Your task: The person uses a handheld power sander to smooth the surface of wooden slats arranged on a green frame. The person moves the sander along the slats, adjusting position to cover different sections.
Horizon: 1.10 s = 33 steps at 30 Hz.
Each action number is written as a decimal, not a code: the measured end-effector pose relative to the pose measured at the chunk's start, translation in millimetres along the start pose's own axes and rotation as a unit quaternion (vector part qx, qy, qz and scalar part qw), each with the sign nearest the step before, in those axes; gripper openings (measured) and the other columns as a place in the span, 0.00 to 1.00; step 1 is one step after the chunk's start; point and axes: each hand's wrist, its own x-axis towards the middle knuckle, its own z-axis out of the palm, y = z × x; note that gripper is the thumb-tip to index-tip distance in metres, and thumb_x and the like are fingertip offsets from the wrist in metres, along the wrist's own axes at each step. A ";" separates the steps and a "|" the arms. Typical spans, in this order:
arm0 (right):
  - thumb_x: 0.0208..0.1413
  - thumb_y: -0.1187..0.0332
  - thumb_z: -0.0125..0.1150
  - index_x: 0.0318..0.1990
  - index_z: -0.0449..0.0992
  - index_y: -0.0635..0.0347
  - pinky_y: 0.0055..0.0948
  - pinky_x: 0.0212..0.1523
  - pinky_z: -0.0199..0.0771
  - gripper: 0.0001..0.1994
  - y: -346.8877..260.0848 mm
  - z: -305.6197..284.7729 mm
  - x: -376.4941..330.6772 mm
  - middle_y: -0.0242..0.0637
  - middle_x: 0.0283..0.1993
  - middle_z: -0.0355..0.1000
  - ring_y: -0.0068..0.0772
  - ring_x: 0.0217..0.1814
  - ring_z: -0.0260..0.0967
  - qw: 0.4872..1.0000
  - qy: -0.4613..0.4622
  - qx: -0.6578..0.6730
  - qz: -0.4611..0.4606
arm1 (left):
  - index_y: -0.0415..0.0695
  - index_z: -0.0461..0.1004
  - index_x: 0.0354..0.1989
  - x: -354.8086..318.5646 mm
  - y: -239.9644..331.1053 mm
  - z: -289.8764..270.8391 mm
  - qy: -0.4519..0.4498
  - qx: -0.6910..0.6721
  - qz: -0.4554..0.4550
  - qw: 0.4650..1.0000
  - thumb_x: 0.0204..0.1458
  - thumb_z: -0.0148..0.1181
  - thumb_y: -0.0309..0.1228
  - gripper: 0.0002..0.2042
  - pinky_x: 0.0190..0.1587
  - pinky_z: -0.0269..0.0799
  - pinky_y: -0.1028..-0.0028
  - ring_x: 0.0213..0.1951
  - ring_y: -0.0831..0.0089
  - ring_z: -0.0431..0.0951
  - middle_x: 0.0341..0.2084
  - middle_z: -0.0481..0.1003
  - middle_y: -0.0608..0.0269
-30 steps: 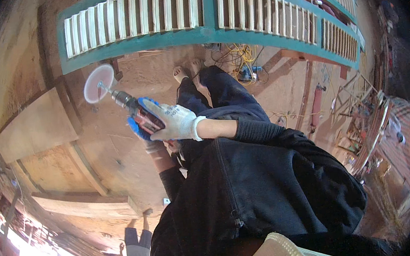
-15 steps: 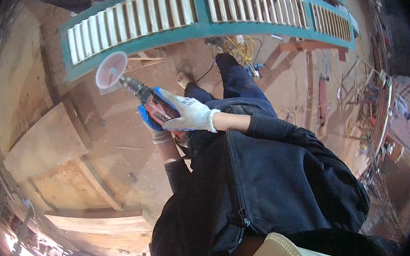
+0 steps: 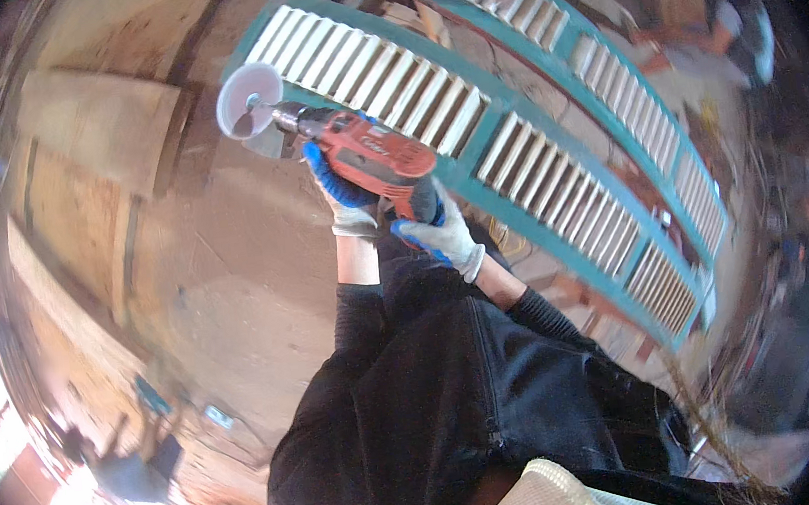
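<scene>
With both gloved hands I hold a red power drill (image 3: 379, 152) in front of me, tilted with its chuck toward the upper left. A round, pale pinkish sanding disc (image 3: 246, 106) is fitted at its front end. My left hand (image 3: 344, 190), in a white glove with blue palm, supports the drill's body near the front. The fingers of my right hand (image 3: 447, 238) wrap round the handle at the rear. Behind the drill lies a green louvred shutter (image 3: 483, 141) with whitish slats. The disc overlaps its near left corner in view; whether they touch I cannot tell.
A second green louvred shutter (image 3: 571, 36) lies beyond the first. One person (image 3: 736, 30) is at the far right, another (image 3: 136, 468) at the lower left, both blurred. Large wooden boards (image 3: 97, 137) lie on the left. Yellow cable (image 3: 512, 239) shows under the near shutter.
My view has turned, so the shutters now slant down to the right. The drill has swung flatter, showing its side, and my right hand has shifted from its body to the rear handle.
</scene>
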 end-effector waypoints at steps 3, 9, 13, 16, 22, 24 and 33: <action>0.48 0.79 0.62 0.59 0.58 0.62 0.25 0.42 0.73 0.30 -23.0 -40.4 10.7 0.38 0.49 0.70 0.27 0.43 0.71 0.997 0.001 0.071 0.034 | 0.42 0.62 0.58 -3.7 -22.8 13.6 -0.047 0.017 -0.090 0.995 0.55 0.44 0.57 0.32 0.59 0.61 0.55 0.55 0.52 0.66 0.53 0.67 0.48; 0.51 0.78 0.60 0.57 0.63 0.61 0.24 0.40 0.74 0.24 -31.1 -112.7 16.9 0.35 0.45 0.71 0.24 0.40 0.71 0.992 0.013 0.112 0.048 | 0.36 0.63 0.56 38.3 -75.6 27.3 -0.131 0.001 -0.106 0.986 0.55 0.48 0.51 0.30 0.60 0.58 0.49 0.56 0.47 0.66 0.54 0.67 0.49; 0.54 0.72 0.58 0.55 0.65 0.62 0.29 0.50 0.71 0.20 3.6 -143.6 43.7 0.36 0.49 0.69 0.28 0.48 0.69 0.967 0.077 0.216 0.112 | 0.37 0.69 0.50 82.6 -89.8 23.7 -0.040 -0.011 -0.252 0.967 0.54 0.56 0.38 0.20 0.56 0.65 0.54 0.51 0.53 0.71 0.47 0.73 0.51; 0.57 0.71 0.56 0.58 0.63 0.62 0.34 0.55 0.70 0.21 -11.0 -120.8 78.2 0.38 0.52 0.69 0.34 0.54 0.68 0.958 0.069 0.275 0.044 | 0.38 0.72 0.45 106.0 -96.3 -6.0 -0.023 0.040 -0.297 0.954 0.53 0.58 0.35 0.16 0.51 0.71 0.61 0.45 0.61 0.76 0.43 0.75 0.55; 0.55 0.70 0.58 0.52 0.69 0.63 0.34 0.50 0.73 0.17 34.1 -115.9 116.6 0.38 0.47 0.72 0.33 0.48 0.71 0.942 0.156 0.273 0.115 | 0.40 0.73 0.42 137.4 -100.0 -44.7 0.062 0.105 -0.352 0.928 0.53 0.59 0.37 0.14 0.44 0.75 0.71 0.38 0.69 0.78 0.38 0.77 0.59; 0.55 0.69 0.59 0.51 0.70 0.63 0.32 0.45 0.75 0.16 48.8 -108.5 114.8 0.38 0.46 0.72 0.31 0.44 0.72 0.944 0.196 0.232 0.130 | 0.40 0.74 0.41 133.2 -97.2 -64.1 0.047 0.113 -0.373 0.920 0.52 0.59 0.37 0.14 0.44 0.75 0.70 0.37 0.69 0.78 0.36 0.77 0.59; 0.57 0.62 0.56 0.53 0.67 0.63 0.35 0.44 0.77 0.20 39.7 -86.3 119.7 0.39 0.50 0.70 0.34 0.45 0.72 0.949 0.203 0.196 0.141 | 0.44 0.74 0.35 147.7 -95.1 -52.2 0.107 0.122 -0.371 0.914 0.49 0.63 0.42 0.14 0.35 0.75 0.75 0.28 0.75 0.77 0.28 0.77 0.64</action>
